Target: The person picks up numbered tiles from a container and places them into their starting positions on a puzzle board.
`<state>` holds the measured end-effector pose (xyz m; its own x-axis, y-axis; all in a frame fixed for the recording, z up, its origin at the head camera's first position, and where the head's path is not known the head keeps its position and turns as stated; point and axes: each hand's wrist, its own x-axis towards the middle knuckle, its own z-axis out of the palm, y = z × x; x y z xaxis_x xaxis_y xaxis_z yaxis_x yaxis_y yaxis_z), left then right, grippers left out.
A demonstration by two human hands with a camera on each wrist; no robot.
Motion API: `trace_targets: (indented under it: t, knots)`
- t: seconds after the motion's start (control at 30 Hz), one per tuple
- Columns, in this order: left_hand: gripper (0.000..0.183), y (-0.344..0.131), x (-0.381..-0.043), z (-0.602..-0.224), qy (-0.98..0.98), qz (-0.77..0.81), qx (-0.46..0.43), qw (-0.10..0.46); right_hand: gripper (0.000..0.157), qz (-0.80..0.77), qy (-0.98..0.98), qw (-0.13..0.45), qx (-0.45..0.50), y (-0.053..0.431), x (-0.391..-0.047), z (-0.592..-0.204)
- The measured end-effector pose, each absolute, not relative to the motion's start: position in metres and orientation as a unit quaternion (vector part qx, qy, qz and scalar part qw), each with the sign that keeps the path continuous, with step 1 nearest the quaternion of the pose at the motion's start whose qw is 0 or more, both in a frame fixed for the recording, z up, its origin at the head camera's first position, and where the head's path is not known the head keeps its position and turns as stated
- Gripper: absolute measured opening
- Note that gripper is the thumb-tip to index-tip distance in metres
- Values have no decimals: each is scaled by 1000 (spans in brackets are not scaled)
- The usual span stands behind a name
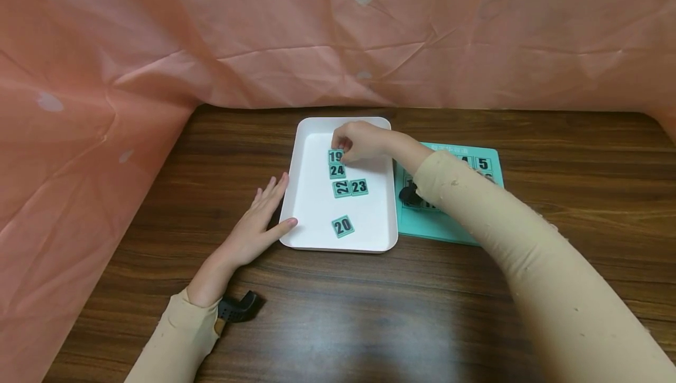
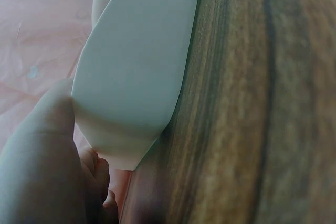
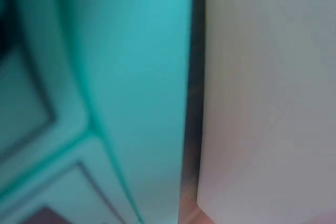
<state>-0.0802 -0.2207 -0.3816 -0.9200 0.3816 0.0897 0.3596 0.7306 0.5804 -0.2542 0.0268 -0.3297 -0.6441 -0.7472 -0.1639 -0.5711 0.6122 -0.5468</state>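
A white tray (image 1: pixel 311 219) holds several teal number tiles. My right hand (image 1: pixel 364 141) reaches over it from the right, with curled fingers and thumb pinching the tile marked 19 (image 1: pixel 335 157). Just below that lies tile 24 (image 1: pixel 337 171), then tiles 22 (image 1: pixel 341 188) and 23 (image 1: pixel 359 187) side by side. Tile 20 (image 1: pixel 343 226) sits tilted, apart from the others. On the tray's left side rests my left hand (image 1: pixel 253 227), fingers spread and thumb over the rim; the left wrist view shows the thumb (image 2: pixel 50 114) against the tray's wall (image 2: pixel 131 66).
Right of the tray lies a teal number board (image 1: pixel 430 224), partly covered by my right forearm and a black wrist camera (image 1: pixel 409 194). In the right wrist view the board's edge (image 3: pixel 142 87) is close beside the tray (image 3: pixel 268 93). A pink curtain (image 1: pixel 264 31) surrounds the wooden table (image 1: pixel 327 312).
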Motion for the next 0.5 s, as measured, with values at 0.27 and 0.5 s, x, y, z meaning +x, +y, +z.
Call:
trace_targets:
  t: [0.27, 0.5]
  knots:
    - [77, -221, -81, -382, 929, 309, 203, 15, 16, -267, 872, 189, -365, 28, -252, -328]
    - [77, -220, -81, -382, 929, 308, 202, 18, 11, -316, 859, 183, -359, 34, -252, -327]
